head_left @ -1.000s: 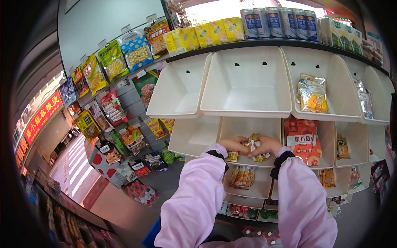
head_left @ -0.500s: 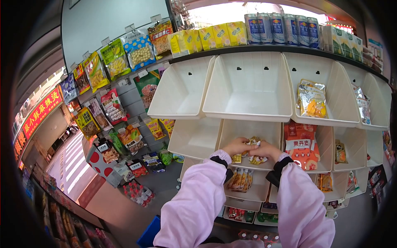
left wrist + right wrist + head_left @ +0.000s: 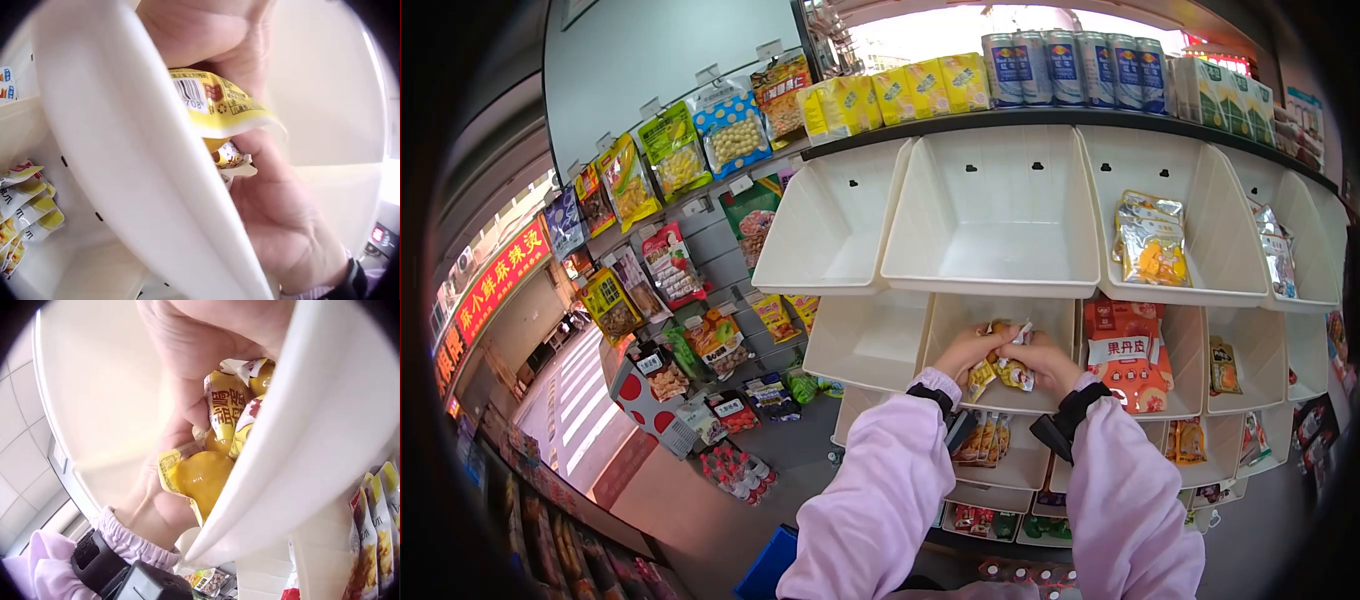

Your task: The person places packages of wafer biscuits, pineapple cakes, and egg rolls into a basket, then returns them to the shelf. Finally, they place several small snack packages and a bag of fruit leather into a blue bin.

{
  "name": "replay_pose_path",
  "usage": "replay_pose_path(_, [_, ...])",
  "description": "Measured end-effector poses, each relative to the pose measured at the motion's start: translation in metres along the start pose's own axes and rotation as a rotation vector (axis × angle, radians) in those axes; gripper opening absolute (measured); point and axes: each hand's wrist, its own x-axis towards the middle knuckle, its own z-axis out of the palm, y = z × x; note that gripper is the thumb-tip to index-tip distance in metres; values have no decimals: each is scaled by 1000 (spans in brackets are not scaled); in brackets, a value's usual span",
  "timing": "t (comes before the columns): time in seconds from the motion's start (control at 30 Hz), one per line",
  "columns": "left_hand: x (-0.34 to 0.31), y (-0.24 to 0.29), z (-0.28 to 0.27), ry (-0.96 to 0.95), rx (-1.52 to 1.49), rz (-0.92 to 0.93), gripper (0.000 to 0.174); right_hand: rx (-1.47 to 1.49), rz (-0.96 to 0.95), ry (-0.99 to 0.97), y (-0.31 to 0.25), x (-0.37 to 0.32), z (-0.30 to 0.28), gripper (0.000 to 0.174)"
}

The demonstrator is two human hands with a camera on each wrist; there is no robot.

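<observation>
In the head view, both hands are inside the middle bin (image 3: 952,312) of the second row. My left hand (image 3: 965,354) grips yellow egg packets at the bin's front. Close beside it, my right hand (image 3: 1045,362) holds a yellow-and-white egg packet (image 3: 1013,374), thumb on top. In the right wrist view, a clear-fronted packet (image 3: 206,478) with a glossy brown egg rests against the left palm, with more packets above it. A barcode shows on the yellow packet (image 3: 222,103) in the left wrist view. The white bin wall hides part of both hands.
An orange snack bag (image 3: 1128,355) stands in the bin to the right. Below are bins with snack packets (image 3: 985,440). Overhead, upper bins (image 3: 990,270) jut out under a shelf of drink cans (image 3: 1060,70). Hanging snack bags (image 3: 670,160) line the left wall.
The hands stay in the same bin while their fingers shift over the egg packets. The packets have turned and now stand more upright between the hands. The head view tilts slightly.
</observation>
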Motion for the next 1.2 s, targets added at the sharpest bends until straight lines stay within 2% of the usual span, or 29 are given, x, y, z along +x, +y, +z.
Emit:
replay_pose_path(0.07, [-2,0,1,23,-6,15,42,-47,-5,13,-1,2,1,54])
replay_pose_path(0.17, [-5,0,-1,62,-31,27,39,-149,0,138,-22,-15,17,61])
replay_pose_path(0.27, [-8,-1,-2,67,-113,78,40,-233,-107,81,-19,-6,11,83])
replay_pose_path(0.47, [-17,-2,-4,133,-152,161,44,-321,-134,14,-21,-3,9,99])
replay_pose_path(0.57, [-10,-7,-10,141,-178,156,45,-358,-110,34,-25,-3,10,100])
replay_pose_path(0.73, [-15,-2,-3,183,-181,181,45,-391,-173,80,-29,-6,13,99])
replay_pose_path(0.93, [-33,16,14,77,-173,212,46,-339,-250,86,-47,-30,25,98])
replay_pose_path(1.03, [-48,24,28,168,-136,227,48,-364,-284,82,-55,-41,30,97])
replay_pose_path(1.2, [-65,12,34,177,-103,256,47,-357,-332,114,-49,-71,38,95])
